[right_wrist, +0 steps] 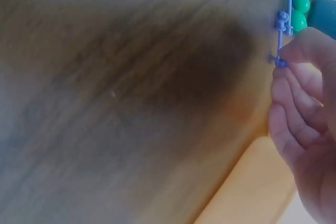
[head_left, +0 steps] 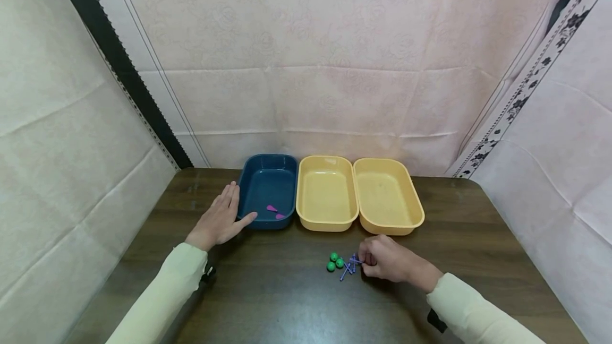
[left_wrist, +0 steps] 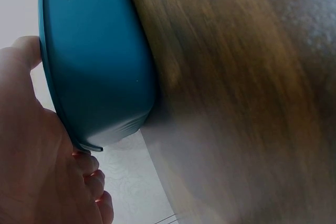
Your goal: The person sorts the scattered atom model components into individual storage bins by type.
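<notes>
My left hand (head_left: 220, 219) rests with straight fingers against the near left corner of a dark blue tray (head_left: 268, 185), thumb on its rim. The left wrist view shows that hand (left_wrist: 37, 145) along the tray's edge (left_wrist: 100, 61). Two magenta pieces (head_left: 271, 208) lie inside the tray. My right hand (head_left: 389, 259) pinches the end of a small purple peg-like stick (right_wrist: 280, 62) between thumb and fingers. More purple sticks (head_left: 345, 271) lie crossed beside the fingertips. Several green balls (head_left: 333, 256) sit just left of them on the table.
Two yellow trays, one in the middle (head_left: 327, 225) and one at the right (head_left: 394, 229), stand beside the blue one at the back of the brown wooden table (head_left: 277, 301). Pale cloth (head_left: 334, 68) hangs behind and on both sides.
</notes>
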The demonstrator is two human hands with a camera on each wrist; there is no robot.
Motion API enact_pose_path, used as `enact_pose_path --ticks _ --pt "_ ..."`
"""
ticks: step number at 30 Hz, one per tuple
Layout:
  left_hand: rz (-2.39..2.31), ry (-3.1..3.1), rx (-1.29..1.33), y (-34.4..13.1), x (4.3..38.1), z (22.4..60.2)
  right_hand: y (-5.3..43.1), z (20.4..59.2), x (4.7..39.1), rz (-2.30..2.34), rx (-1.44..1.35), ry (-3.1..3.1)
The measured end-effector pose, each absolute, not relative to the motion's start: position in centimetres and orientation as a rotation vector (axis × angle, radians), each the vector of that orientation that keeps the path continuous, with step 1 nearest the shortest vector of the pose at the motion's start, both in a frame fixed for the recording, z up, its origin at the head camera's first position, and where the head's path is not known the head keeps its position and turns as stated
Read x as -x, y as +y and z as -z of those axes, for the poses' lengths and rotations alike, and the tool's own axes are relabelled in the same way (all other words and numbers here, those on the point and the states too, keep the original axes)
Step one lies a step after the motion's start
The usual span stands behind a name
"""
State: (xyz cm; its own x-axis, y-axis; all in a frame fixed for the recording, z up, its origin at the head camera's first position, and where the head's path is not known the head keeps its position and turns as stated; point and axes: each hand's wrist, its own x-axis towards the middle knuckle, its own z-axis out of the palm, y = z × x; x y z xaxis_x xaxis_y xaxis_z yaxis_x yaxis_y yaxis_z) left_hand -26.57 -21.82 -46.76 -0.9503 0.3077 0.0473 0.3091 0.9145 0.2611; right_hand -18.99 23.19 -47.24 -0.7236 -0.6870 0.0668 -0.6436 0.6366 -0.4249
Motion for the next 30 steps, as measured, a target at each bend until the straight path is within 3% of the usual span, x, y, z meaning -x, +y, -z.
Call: enact_pose_path --ticks 30 --pt "0.4 -3.078 0.497 -21.9 26.8 46.9 22.1 40.2 22.0 0.436 1.281 2.837"
